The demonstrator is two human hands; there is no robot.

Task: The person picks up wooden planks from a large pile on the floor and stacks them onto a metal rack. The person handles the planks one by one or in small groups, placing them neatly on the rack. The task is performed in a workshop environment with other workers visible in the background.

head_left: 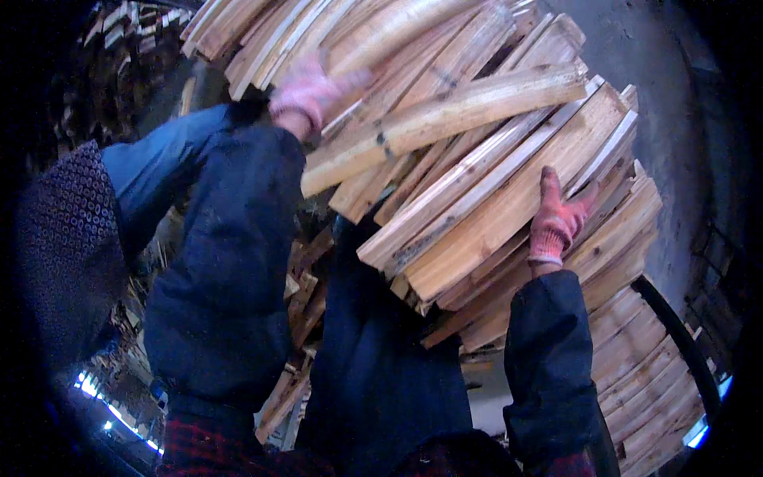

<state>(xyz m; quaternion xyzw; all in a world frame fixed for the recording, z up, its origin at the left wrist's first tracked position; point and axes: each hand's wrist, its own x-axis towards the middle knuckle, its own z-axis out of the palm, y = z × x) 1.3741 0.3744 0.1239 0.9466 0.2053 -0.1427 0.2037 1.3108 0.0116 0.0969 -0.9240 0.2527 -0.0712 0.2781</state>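
Long, pale wooden boards (509, 230) lie in a thick pile in front of me, slanting up to the right. Across the top of the pile, at a different angle, rests one loose board (445, 119) with dark marks. My left hand (306, 91), in a pink knit glove and slightly blurred, is over the board ends at the upper left, fingers apart. My right hand (559, 219), in a reddish glove, touches the boards on the right side with its fingers and thumb spread. Neither hand is closed around a board.
Close on my left is another person's blue sleeve (163, 151) and patterned garment (75, 215). More stacked boards (644, 374) stand at the lower right behind a black bar (675, 334). Wood scraps (306, 306) lie below the pile. Grey floor (671, 119) shows at the upper right.
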